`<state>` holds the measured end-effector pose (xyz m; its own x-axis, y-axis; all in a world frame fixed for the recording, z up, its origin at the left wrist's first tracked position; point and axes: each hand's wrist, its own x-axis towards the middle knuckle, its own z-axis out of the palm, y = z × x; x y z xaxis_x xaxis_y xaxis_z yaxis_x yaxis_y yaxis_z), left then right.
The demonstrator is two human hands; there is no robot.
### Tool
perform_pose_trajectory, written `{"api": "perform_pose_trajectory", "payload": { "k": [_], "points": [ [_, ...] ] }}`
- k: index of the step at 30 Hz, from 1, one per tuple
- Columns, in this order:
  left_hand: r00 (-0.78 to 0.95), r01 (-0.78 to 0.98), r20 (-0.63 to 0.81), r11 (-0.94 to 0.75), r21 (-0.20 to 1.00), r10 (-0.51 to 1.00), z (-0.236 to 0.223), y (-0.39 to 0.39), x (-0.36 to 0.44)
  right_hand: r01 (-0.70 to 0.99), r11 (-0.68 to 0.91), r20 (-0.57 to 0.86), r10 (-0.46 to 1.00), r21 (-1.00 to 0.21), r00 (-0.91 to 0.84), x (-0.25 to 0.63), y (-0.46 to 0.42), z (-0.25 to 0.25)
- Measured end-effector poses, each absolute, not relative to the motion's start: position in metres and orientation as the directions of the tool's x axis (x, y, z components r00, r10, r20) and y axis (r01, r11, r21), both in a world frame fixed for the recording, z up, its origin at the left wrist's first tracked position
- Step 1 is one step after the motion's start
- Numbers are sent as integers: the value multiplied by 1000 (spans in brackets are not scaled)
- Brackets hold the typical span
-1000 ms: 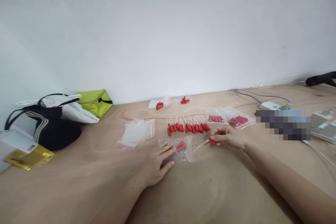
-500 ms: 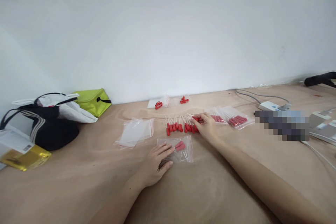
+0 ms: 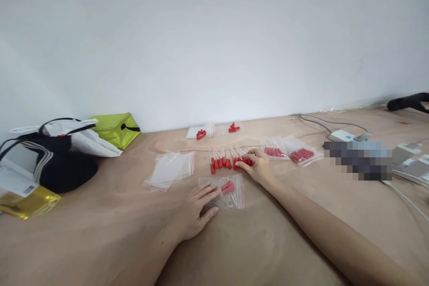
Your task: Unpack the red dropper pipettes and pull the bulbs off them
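Note:
My left hand (image 3: 198, 210) lies with its fingers stretched over a clear zip bag (image 3: 237, 200) that has red-tipped white sticks (image 3: 228, 187) inside. My right hand (image 3: 260, 166) is over the right part of a row of loose red-tipped sticks (image 3: 221, 162), thumb and fingers apart and touching the red tips; part of the row is hidden beneath it. Just left of the row is a spread of flat zip bags (image 3: 171, 169). To the right of my right hand are filled bags of red-tipped sticks (image 3: 302, 155).
Two small groups of red pieces (image 3: 201, 134) lie on bags by the wall. A black bag (image 3: 67, 167), a green pouch (image 3: 115, 129) and a gold packet (image 3: 31, 203) sit at the left. A white power strip (image 3: 345, 136) with cables is at the right, beside a blurred patch.
Half a second ago my right thumb and fingers were pinched together at a red-tipped stick; now they are spread over the red tips, slightly lower. My left hand stays on the bag.

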<state>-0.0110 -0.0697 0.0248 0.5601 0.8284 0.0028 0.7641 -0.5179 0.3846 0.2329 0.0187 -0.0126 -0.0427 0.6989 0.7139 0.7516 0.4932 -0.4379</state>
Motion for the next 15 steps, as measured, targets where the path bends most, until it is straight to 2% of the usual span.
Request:
{"api": "perform_pose_trajectory", "payload": {
  "k": [4, 6, 10, 15],
  "points": [
    [558, 769, 0, -517, 376, 830, 25, -70, -11, 785, 464, 738, 675, -411, -13, 245, -1, -7],
    [554, 777, -10, -513, 366, 832, 26, -70, -10, 753, 507, 713, 698, -419, -73, 252, -13, -6],
    [558, 779, -20, -515, 358, 829, 28, -70, -10, 665, 582, 585, 768, -468, -260, 255, -30, -5],
    [585, 762, -20, -541, 357, 811, 29, -71, -9, 639, 592, 438, 802, -492, -406, 242, -37, -2]
  ]
}}
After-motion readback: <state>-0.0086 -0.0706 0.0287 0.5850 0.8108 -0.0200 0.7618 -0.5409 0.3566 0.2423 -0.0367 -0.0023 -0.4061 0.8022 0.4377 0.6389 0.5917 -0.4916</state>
